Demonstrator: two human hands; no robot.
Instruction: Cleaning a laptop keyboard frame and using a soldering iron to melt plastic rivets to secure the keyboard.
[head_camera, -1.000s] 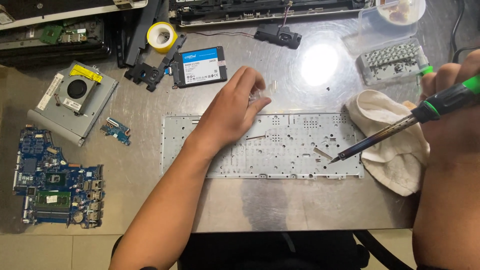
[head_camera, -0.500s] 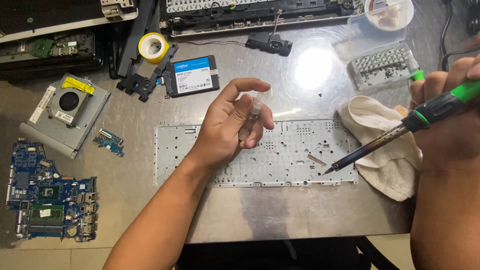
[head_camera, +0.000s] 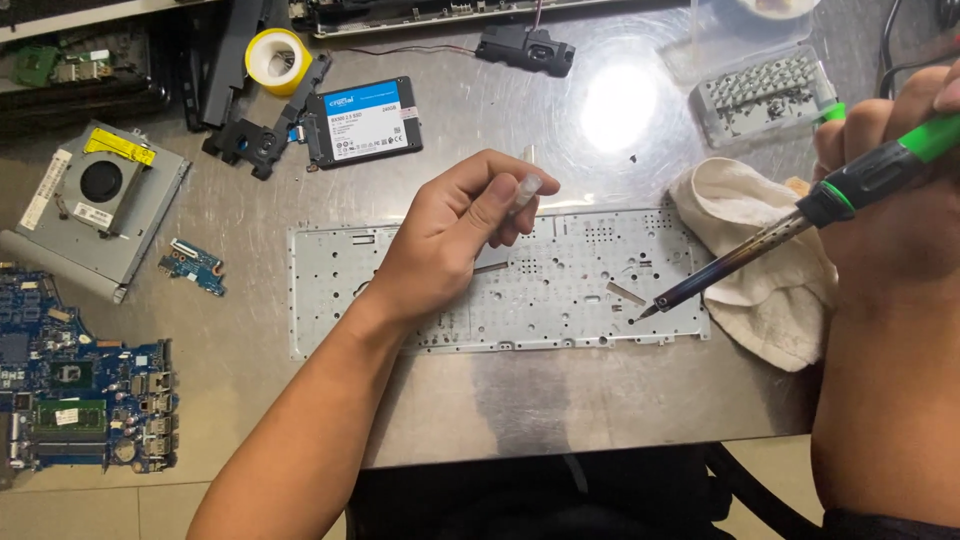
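Left hand (head_camera: 450, 235) over metal keyboard backplate (head_camera: 560, 290) lying flat on steel tabletop (head_camera: 560, 400); grip pinching small clear tube (head_camera: 527, 185) between thumb and fingers. Right hand (head_camera: 890, 170) at right edge, grip wrapped around green-black soldering iron (head_camera: 800, 225); tip touching backplate's right end, just beside white cloth (head_camera: 760, 260).

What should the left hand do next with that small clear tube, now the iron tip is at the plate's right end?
Probably carry the small clear tube rightward to the soldering iron. The left hand pinches it above the middle of the metal keyboard plate, well short of the tip, which the right hand holds at the plate's right edge beside the white cloth.
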